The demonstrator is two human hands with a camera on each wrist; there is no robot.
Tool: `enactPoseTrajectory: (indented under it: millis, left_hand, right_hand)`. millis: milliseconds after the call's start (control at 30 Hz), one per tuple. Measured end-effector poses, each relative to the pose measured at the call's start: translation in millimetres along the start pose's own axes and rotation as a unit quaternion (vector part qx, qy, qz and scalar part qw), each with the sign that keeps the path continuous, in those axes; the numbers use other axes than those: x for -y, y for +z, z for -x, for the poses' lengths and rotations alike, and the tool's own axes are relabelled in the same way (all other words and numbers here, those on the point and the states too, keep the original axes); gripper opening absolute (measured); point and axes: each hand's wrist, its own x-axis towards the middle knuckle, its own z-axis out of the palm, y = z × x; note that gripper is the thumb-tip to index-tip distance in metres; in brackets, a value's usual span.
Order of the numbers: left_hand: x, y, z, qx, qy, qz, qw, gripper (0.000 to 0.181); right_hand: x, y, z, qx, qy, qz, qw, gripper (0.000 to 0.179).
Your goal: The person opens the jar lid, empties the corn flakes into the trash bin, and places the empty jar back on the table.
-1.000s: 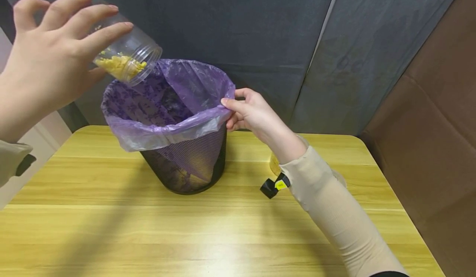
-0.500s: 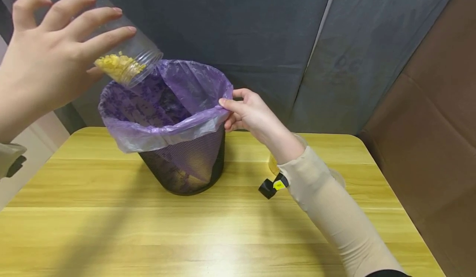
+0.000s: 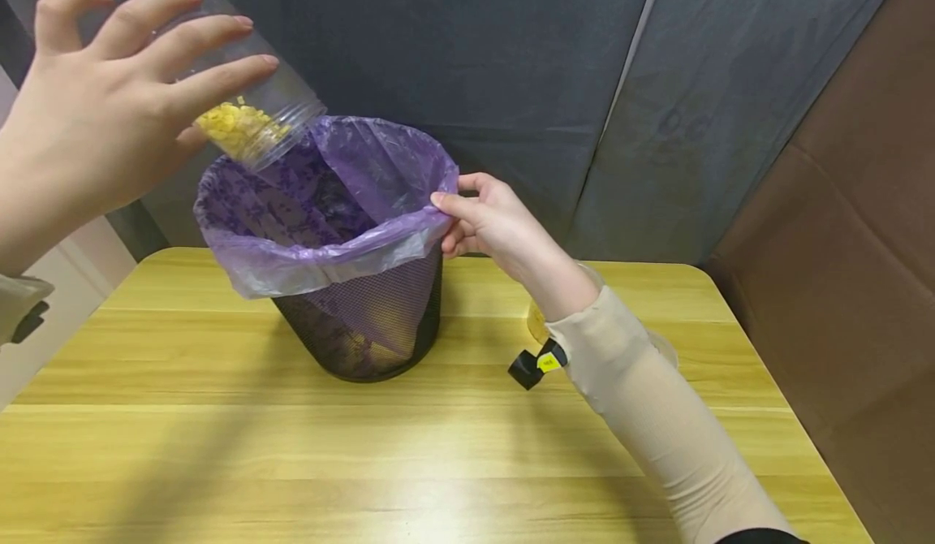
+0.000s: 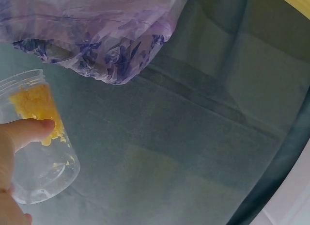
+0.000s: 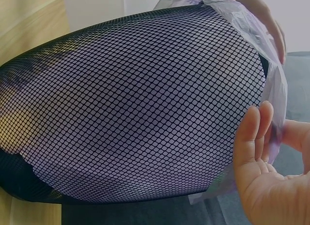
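My left hand (image 3: pixel 124 97) grips a clear plastic jar (image 3: pixel 273 81), tilted mouth-down over the left rim of a black mesh trash can (image 3: pixel 358 329). Yellow crumbly bits (image 3: pixel 237 128) are heaped near the jar's mouth; in the left wrist view my thumb (image 4: pixel 34 130) presses on the jar's side. A purple patterned trash bag (image 3: pixel 394 162) lines the can and folds over its rim. At the can's right side, my right hand (image 3: pixel 497 223) pinches the bag's edge and rim between thumb and fingers. Its curled fingers (image 5: pixel 249 137) lie against the mesh in the right wrist view.
The can stands on a wooden table (image 3: pixel 409 463). A clear container with something yellow (image 3: pixel 536 325) is mostly hidden behind my right wrist. Dark grey cloth (image 3: pixel 467 41) hangs behind the table, and a brown panel (image 3: pixel 855 243) stands on the right.
The jar in my left hand has shifted slightly right, and the yellow bits have shifted inside it. My right hand keeps its hold on the bag's edge.
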Motion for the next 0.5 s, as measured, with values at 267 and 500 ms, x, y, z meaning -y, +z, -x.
enactPoseTrajectory:
  millis: [267,500]
  left_hand:
    - [-0.1,0.9,-0.4,-0.005,0.017,0.003,0.9998,0.113]
    - [-0.5,0.8,-0.4,-0.004,0.026,0.004,0.9996,0.112]
  right_hand:
    - [0.2,0.3,0.4,0.0,0.0,-0.003,1.0,0.039]
    - [-0.2,-0.2,0.3,0.001,-0.003,-0.006,1.0,0.039]
